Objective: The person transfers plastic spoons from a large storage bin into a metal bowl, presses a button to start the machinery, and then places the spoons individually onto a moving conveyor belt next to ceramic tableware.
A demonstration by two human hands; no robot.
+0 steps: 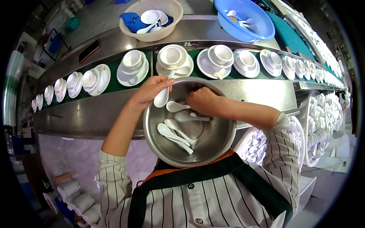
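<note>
A steel bowl (211, 142) rests against the front of my body, with several white spoons (174, 138) lying inside it. My left hand (155, 89) is at the bowl's upper left rim, its fingers closed on a white spoon (161, 98) whose bowl points down over the rim. Inside the steel bowl, at its upper right, is my right hand (204, 99), with curled fingers close to the handle of a white spoon (175, 106); whether it grips that spoon is hidden. Beyond the bowl, sets of stacked white cups, bowls, spoons and plates (121, 78) stand on a green conveyor belt (112, 88).
Past the belt stand a cream basin (175, 25) with dishes and blue cloth, and a blue basin (265, 28) with spoons. A phone (89, 51) lies on the steel ledge at left. Tubs full of white spoons (255, 145) and other crockery (323, 122) are at my right.
</note>
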